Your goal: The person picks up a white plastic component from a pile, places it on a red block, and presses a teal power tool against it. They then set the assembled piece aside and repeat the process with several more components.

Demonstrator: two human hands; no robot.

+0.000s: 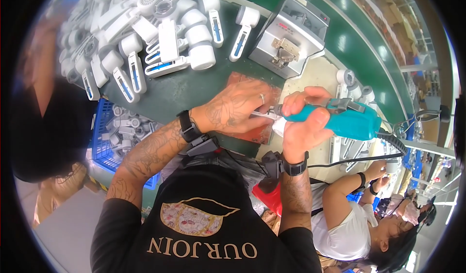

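My right hand [308,122] is closed round a teal electric screwdriver [357,120], held nearly level with its tip pointing left. At that tip, my left hand [238,107] bends its fingers over a small white plastic part [278,126], steadying it above a reddish-brown mat [235,81]. A ring shows on one left finger. The part is mostly hidden by both hands, and I cannot make out the screwdriver's contact point.
A heap of white handheld fan-like units [165,45] covers the bench's far left. Beyond the mat stands a grey metal machine [291,35]. A blue basket [103,127] holds small white parts at left. The screwdriver's black cable [357,160] trails right, towards a co-worker [344,219].
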